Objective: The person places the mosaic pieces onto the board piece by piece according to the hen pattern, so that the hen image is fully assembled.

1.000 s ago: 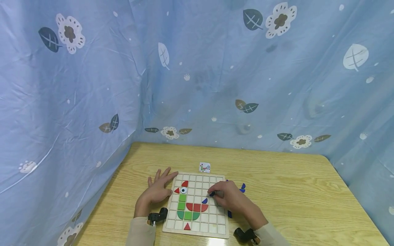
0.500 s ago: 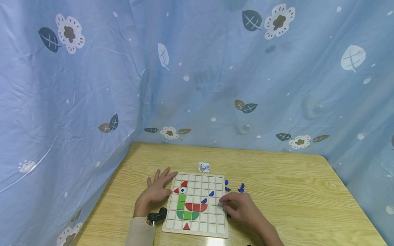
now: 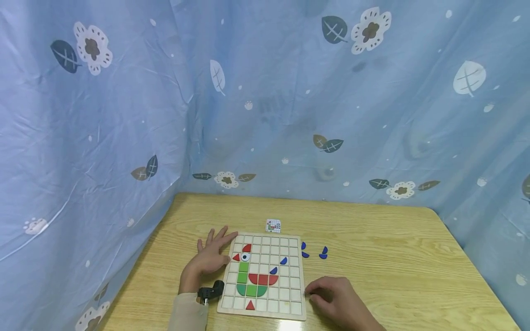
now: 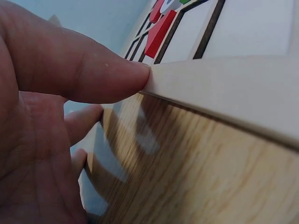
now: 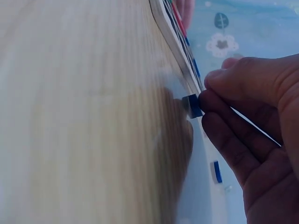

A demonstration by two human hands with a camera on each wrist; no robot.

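In the head view my left hand (image 3: 210, 257) rests with spread fingers at the left edge of a wooden grid board (image 3: 287, 294). The left wrist view shows its thumb (image 4: 103, 70) against the board's rim. My right hand (image 3: 337, 294) is low at the board's right edge, thumb and fingers curved. In the right wrist view its fingertips are right at a blue puzzle piece (image 5: 195, 106) close to the table; I cannot tell whether they pinch it. The board carries a bird shape with green squares (image 3: 243, 277), a red square (image 3: 262, 279) and an eye piece (image 3: 245, 257).
Loose blue pieces (image 3: 323, 256) lie right of the board on the wooden table (image 3: 385, 257). A small picture card (image 3: 273, 225) lies behind it. Two blue pieces sit in the grid, one of them a petal shape (image 3: 283, 260). A blue curtain (image 3: 269, 92) hangs behind.
My right hand has set a blue piece in the grid, let go, and moved down and right to the board's right edge. My left hand has stayed in place.
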